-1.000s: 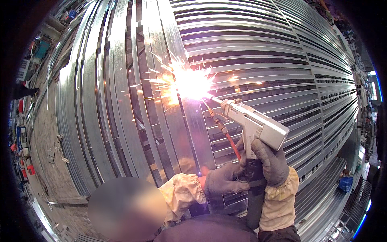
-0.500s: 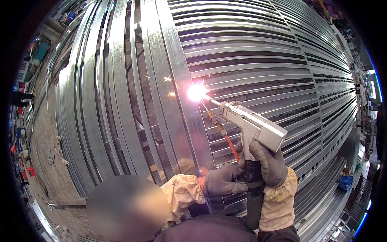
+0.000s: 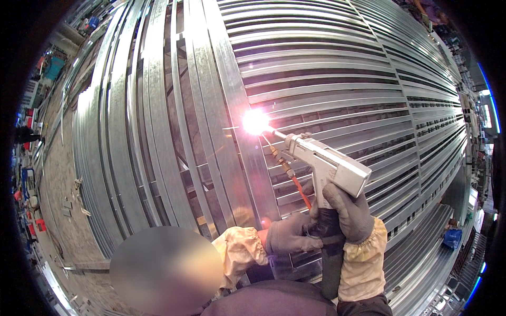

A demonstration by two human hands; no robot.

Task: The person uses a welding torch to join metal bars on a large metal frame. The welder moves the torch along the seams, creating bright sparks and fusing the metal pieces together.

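Observation:
My right hand (image 3: 349, 210), in a dark grey glove with a tan cuff, grips the handle of a silver handheld welding gun (image 3: 327, 163). The gun's nozzle points up and left at a bright white weld spot (image 3: 255, 121) on an upright bar of a galvanised steel frame (image 3: 232, 105). A thin orange wire tube (image 3: 295, 184) runs under the gun to the nozzle. My left hand (image 3: 291, 236), gloved the same way, is closed around the dark hose and grip base just below the right hand.
The steel frame of many parallel slats (image 3: 358, 79) fills most of the view. A concrete floor (image 3: 58, 174) with scattered tools and red and blue items lies at the left. A blue bin (image 3: 452, 238) sits at lower right.
The burst of sparks from a second ago has died down to a small compact glow. Gun and both hands have stayed nearly in place.

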